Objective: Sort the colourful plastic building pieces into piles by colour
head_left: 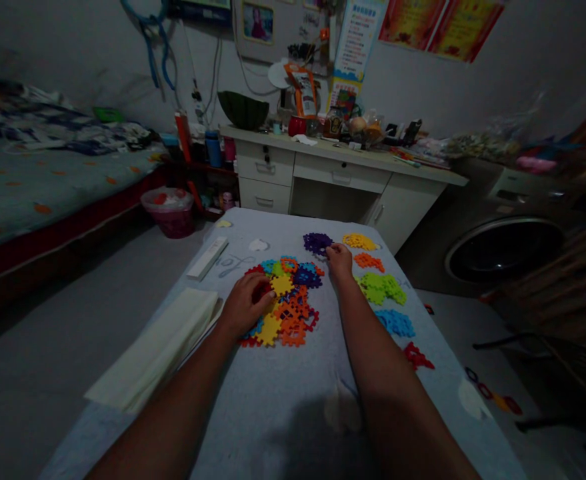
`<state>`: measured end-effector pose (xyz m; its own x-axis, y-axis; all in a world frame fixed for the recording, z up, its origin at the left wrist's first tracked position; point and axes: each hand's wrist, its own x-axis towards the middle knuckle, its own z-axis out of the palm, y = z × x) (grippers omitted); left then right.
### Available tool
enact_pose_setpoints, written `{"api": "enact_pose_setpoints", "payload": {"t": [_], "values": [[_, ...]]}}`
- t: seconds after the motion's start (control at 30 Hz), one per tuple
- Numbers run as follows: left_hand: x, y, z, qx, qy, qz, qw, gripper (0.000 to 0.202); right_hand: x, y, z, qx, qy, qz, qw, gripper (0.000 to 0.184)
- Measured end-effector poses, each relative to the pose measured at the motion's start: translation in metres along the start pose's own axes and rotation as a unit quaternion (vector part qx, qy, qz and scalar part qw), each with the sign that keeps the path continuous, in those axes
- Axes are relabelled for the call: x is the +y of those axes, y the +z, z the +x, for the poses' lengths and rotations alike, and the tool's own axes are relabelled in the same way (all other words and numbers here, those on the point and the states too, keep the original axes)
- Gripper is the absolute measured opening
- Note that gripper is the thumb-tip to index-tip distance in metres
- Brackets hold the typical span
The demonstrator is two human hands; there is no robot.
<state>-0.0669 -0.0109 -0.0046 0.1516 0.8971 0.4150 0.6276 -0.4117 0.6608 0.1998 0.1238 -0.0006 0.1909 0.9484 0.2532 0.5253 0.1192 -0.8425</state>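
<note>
Touching tiles (pixel 295 317): left hand (pixel 245 303), right hand (pixel 339 260); open cloth (pixel 283 400) toward near edge

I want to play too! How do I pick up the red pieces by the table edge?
Pinch the red pieces by their notched rim, coming down from above and from the right. They seem to lie flat on the cloth, so nothing sticks up to grab, and the person's right arm lies just left of them.

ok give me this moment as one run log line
left hand: on mixed pile | right hand: fingertips at purple pile | nearby: yellow pile, orange pile, green pile, blue pile
</note>
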Motion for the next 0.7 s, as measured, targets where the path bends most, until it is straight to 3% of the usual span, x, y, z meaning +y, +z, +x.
{"api": "enact_pose_setpoints", "payload": {"t": [0.27, 0.53, 0.7], "values": [[0.002, -0.001, 0.001, 0.006, -0.007, -0.008, 1.000, 0.031, 0.007, 0.012, 0.009, 0.063, 0.095, -0.055, 0.992, 0.031], [0.002, -0.002, 0.000, 0.034, -0.041, -0.045, 0.998, 0.031, 0.012, 0.009, 0.005, 0.053, 0.073, -0.045, 0.995, 0.048], [0.007, -0.006, 0.002, 0.054, -0.043, -0.050, 0.996, 0.028, 0.009, 0.000, 0.002, 0.027, 0.038, -0.030, 0.998, 0.039]]}}
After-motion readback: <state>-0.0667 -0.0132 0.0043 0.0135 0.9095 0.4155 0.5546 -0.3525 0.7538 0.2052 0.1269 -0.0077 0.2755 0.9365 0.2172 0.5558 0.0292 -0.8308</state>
